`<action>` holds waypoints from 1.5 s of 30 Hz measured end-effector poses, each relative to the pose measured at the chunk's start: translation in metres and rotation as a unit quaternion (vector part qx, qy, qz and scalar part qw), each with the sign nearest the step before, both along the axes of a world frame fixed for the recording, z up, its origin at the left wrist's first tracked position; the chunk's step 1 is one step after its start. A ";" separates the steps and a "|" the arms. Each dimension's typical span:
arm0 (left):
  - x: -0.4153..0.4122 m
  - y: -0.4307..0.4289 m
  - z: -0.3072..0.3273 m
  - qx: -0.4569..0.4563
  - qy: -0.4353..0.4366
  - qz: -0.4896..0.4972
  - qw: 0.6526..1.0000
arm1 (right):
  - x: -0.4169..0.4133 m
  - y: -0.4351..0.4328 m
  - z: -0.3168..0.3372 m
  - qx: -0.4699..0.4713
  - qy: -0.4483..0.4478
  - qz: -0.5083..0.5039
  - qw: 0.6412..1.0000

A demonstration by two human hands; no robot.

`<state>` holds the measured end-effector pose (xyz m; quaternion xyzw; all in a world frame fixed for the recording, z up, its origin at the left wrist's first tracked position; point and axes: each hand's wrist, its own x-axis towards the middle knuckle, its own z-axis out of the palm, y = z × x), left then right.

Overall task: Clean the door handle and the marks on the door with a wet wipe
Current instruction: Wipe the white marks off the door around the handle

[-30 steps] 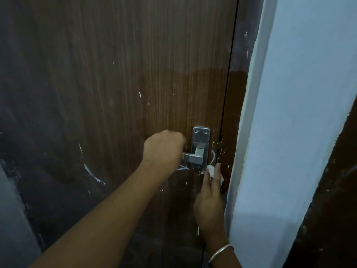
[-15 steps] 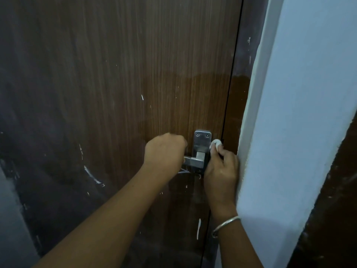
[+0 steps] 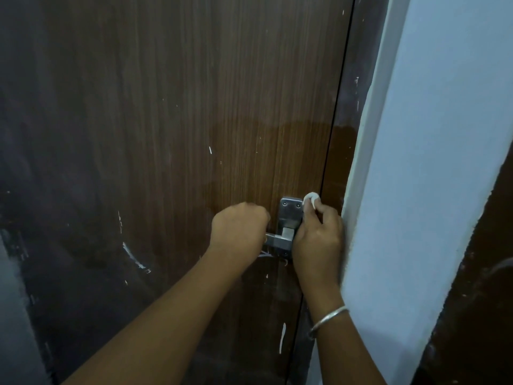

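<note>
While our left hand closes around the square steel lever handle, hiding most of it, our right hand pinches a wadded white wet wipe at the steel plate's two o'clock corner; white marks streak the brown wood-grain door toward nine o'clock.

The left hand, at centre frame, was closed in a fist with its knuckles uppermost, its bare forearm extending down to the lower left edge. The right hand, just to its right, was raised with fingers curled shut and pointing upward. Its wrist and forearm ran down to the lower right.
</note>
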<state>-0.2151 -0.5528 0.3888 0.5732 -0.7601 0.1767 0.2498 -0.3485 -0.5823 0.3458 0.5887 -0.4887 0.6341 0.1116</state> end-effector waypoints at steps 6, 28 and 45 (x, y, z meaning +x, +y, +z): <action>0.016 -0.005 -0.005 0.033 0.046 -0.048 0.997 | -0.001 0.003 0.016 0.015 0.101 0.026 0.994; 0.038 -0.044 -0.009 -0.131 0.340 -0.139 0.921 | 0.028 -0.013 -0.030 -0.085 -0.017 0.053 0.995; 0.007 -0.041 -0.015 -0.050 0.336 -0.059 0.939 | 0.031 -0.017 -0.026 -0.096 -0.062 0.095 0.989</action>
